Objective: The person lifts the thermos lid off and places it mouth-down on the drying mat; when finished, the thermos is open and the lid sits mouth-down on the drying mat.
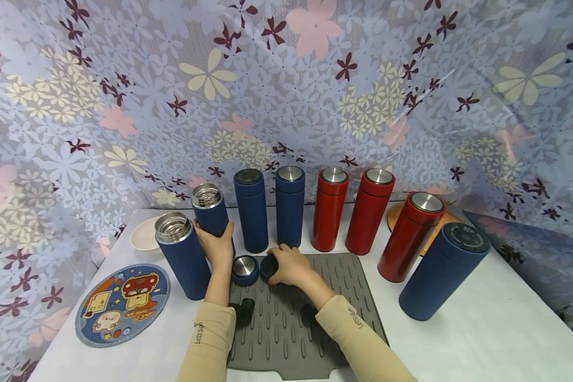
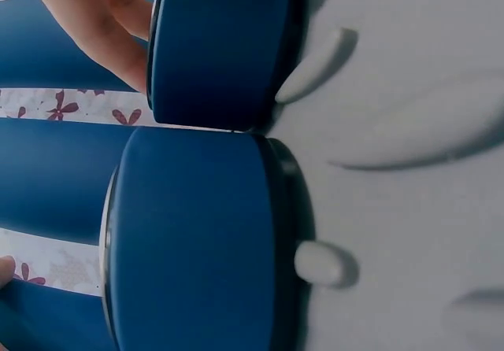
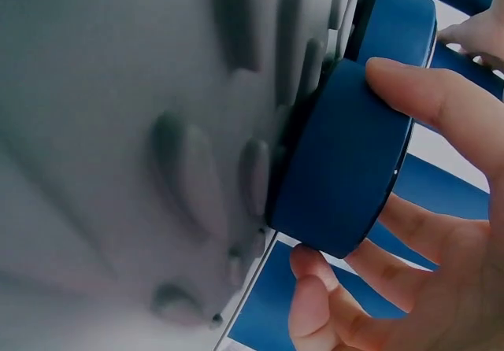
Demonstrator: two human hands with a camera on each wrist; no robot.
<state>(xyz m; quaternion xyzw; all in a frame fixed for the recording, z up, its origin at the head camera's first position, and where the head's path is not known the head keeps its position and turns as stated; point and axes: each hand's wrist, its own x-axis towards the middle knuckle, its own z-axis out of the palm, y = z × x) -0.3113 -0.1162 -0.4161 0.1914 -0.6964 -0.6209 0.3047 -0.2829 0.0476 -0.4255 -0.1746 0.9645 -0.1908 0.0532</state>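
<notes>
- Floral cloth [image 1: 286, 106] hanging behind a white table [image 1: 496, 329].
- Gray ridged mat [image 1: 281, 334] on the table, under both forearms.
- Round cartoon placemat [image 1: 121, 307] at far left.
- Standing bottles: two capped blue bottles [image 1: 251, 220] at back center, three red bottles [image 1: 366, 217] right of them, one blue bottle [image 1: 439, 278] at far right.
- Nearer uncapped bottle [image 1: 186, 265], blue, left of the left hand.
- Held uncapped bottle [image 1: 210, 211], blue, upright at back left; the left hand [image 1: 218, 245] wraps around it.
- Right hand [image 1: 288, 265], thumb and fingers pinching a blue lid [image 3: 339, 154] at the mat's far edge.
- Silver-topped lid [image 1: 245, 270], just beside it on the mat.
</notes>
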